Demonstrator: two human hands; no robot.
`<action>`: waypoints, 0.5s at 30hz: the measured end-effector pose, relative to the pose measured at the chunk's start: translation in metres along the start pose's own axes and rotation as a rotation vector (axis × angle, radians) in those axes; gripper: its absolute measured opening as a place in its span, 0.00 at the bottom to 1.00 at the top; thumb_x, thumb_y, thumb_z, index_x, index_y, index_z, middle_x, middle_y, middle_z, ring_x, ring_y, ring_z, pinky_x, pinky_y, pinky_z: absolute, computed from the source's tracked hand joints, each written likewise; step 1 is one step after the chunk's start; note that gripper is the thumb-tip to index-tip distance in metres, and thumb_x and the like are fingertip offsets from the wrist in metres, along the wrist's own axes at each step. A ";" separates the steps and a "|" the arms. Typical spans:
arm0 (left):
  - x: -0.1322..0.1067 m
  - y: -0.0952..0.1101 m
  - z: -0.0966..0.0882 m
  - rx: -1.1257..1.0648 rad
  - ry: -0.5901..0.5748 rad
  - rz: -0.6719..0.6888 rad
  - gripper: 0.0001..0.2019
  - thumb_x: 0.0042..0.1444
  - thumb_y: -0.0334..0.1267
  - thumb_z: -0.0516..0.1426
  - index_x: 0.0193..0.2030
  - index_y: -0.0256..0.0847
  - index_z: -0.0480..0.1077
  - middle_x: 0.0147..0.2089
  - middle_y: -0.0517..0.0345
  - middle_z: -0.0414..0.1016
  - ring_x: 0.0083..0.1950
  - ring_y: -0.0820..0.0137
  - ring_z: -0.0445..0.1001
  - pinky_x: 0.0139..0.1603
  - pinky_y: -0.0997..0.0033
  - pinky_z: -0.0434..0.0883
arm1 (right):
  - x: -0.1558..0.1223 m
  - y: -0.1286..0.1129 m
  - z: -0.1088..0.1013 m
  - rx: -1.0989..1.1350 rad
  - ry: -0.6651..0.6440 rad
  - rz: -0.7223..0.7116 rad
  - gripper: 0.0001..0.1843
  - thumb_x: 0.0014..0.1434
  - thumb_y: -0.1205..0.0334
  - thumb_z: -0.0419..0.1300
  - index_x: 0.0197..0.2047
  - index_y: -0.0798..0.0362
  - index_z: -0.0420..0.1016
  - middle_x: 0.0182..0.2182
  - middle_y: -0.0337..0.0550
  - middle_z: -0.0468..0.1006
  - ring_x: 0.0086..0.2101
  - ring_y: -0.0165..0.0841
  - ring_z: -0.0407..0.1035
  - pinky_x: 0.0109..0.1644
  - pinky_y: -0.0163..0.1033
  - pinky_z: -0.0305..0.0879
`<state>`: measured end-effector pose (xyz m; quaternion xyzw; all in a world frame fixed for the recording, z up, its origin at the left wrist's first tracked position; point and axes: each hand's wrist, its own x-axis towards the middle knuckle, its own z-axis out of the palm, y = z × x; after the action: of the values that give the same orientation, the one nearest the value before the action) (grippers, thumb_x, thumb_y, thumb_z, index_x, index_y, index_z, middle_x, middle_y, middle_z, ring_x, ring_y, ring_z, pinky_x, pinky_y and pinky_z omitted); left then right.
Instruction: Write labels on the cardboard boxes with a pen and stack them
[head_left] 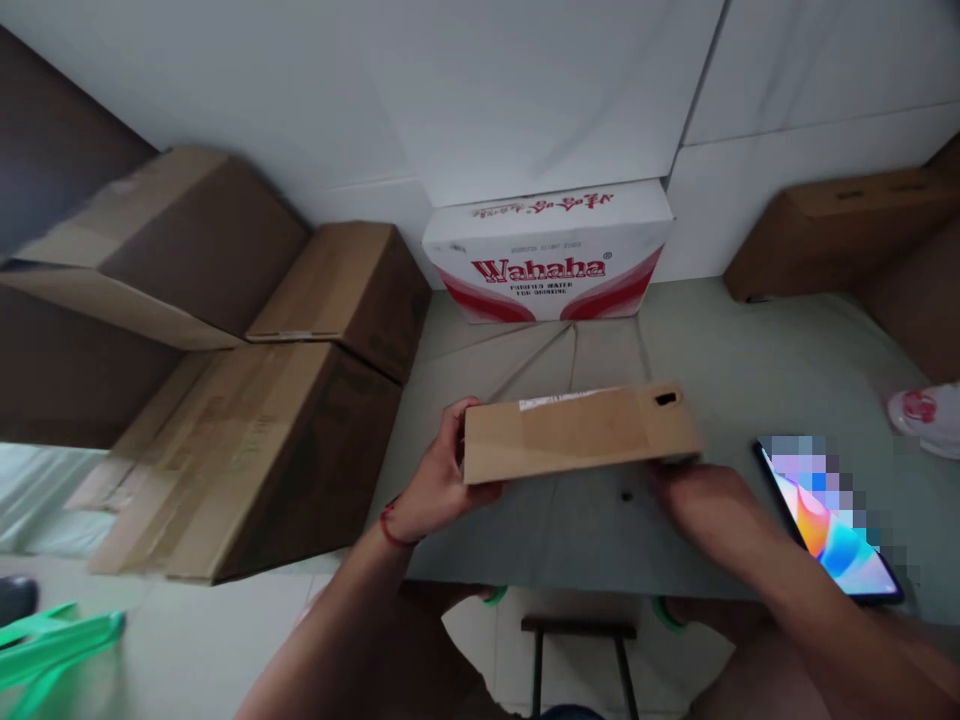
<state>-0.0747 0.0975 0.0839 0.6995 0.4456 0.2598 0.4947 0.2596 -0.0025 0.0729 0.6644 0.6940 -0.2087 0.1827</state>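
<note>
A flat brown cardboard box [562, 437] is held above the table, slightly tilted, with a small dark hole near its right end and a strip of white label along its far edge. My left hand [442, 470] grips the left end, thumb on the far side and fingers curled beneath. Under the right end is my right hand [686, 490], palm side against the box; its fingers are mostly hidden by the cardboard. A red string bracelet [394, 525] circles my left wrist.
A white and red Wahaha water carton [551, 265] stands against the wall. Brown cartons [255, 450] are piled at left, another carton [832, 225] lies at right. A lit phone [829, 520] rests near the right table edge. A stool [577, 630] shows below.
</note>
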 end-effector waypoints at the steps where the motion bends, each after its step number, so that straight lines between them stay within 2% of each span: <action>1: -0.001 0.003 -0.001 0.003 -0.015 -0.006 0.44 0.45 0.37 0.72 0.66 0.50 0.54 0.60 0.52 0.69 0.60 0.59 0.73 0.62 0.58 0.71 | -0.004 -0.001 -0.001 -0.004 0.008 -0.023 0.25 0.66 0.72 0.54 0.61 0.52 0.80 0.40 0.56 0.87 0.38 0.47 0.84 0.33 0.40 0.65; 4: -0.001 0.005 -0.003 0.013 -0.026 -0.018 0.44 0.44 0.38 0.72 0.65 0.50 0.54 0.60 0.51 0.69 0.60 0.58 0.73 0.62 0.58 0.70 | -0.027 0.004 -0.006 0.096 0.038 -0.142 0.14 0.62 0.68 0.57 0.46 0.53 0.82 0.34 0.50 0.86 0.32 0.40 0.80 0.32 0.38 0.57; 7: 0.002 -0.001 -0.006 0.038 0.023 -0.002 0.45 0.43 0.39 0.73 0.65 0.50 0.55 0.60 0.51 0.70 0.58 0.58 0.73 0.61 0.57 0.71 | -0.061 0.019 -0.016 0.463 0.140 -0.320 0.02 0.58 0.65 0.60 0.35 0.50 0.75 0.24 0.38 0.77 0.25 0.30 0.69 0.30 0.36 0.52; 8: 0.004 -0.003 -0.006 0.046 0.038 0.007 0.45 0.42 0.39 0.73 0.65 0.50 0.56 0.59 0.51 0.70 0.58 0.58 0.73 0.61 0.57 0.71 | -0.071 0.025 -0.020 0.644 0.211 -0.369 0.02 0.57 0.64 0.61 0.33 0.49 0.72 0.21 0.35 0.72 0.23 0.28 0.64 0.29 0.36 0.52; 10: 0.007 -0.007 -0.008 0.054 0.042 0.017 0.44 0.42 0.38 0.73 0.65 0.51 0.58 0.58 0.51 0.71 0.57 0.57 0.74 0.60 0.57 0.73 | -0.083 0.035 -0.031 1.081 0.435 -0.426 0.11 0.58 0.58 0.63 0.28 0.48 0.64 0.18 0.31 0.63 0.19 0.27 0.56 0.26 0.36 0.51; 11: 0.009 -0.008 -0.009 0.056 0.032 0.016 0.43 0.42 0.38 0.73 0.64 0.51 0.59 0.58 0.51 0.72 0.57 0.57 0.75 0.59 0.56 0.74 | -0.083 0.039 -0.038 1.305 0.563 -0.409 0.16 0.59 0.54 0.63 0.27 0.47 0.60 0.16 0.29 0.57 0.18 0.27 0.51 0.24 0.36 0.50; 13: 0.010 -0.010 -0.013 0.075 0.001 0.011 0.42 0.43 0.38 0.72 0.65 0.50 0.60 0.59 0.50 0.73 0.59 0.55 0.76 0.60 0.55 0.76 | -0.070 0.043 -0.051 1.659 0.757 -0.283 0.21 0.61 0.50 0.61 0.27 0.46 0.54 0.15 0.27 0.48 0.16 0.26 0.43 0.21 0.35 0.47; 14: 0.011 -0.010 -0.016 0.090 -0.019 0.008 0.42 0.44 0.37 0.72 0.66 0.50 0.60 0.60 0.49 0.73 0.61 0.54 0.76 0.60 0.54 0.77 | -0.059 0.043 -0.057 1.767 0.801 -0.199 0.20 0.61 0.48 0.61 0.28 0.46 0.55 0.15 0.26 0.47 0.16 0.26 0.41 0.20 0.35 0.45; 15: 0.010 -0.010 -0.020 0.102 -0.044 -0.001 0.42 0.45 0.38 0.71 0.67 0.50 0.61 0.62 0.47 0.73 0.62 0.53 0.76 0.61 0.54 0.77 | -0.045 0.042 -0.062 1.832 0.812 -0.117 0.18 0.61 0.48 0.61 0.29 0.45 0.58 0.15 0.27 0.51 0.16 0.26 0.42 0.20 0.35 0.45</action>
<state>-0.0900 0.1171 0.0812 0.7291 0.4478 0.2210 0.4680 0.3048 -0.0061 0.1474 0.5346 0.3073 -0.4285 -0.6604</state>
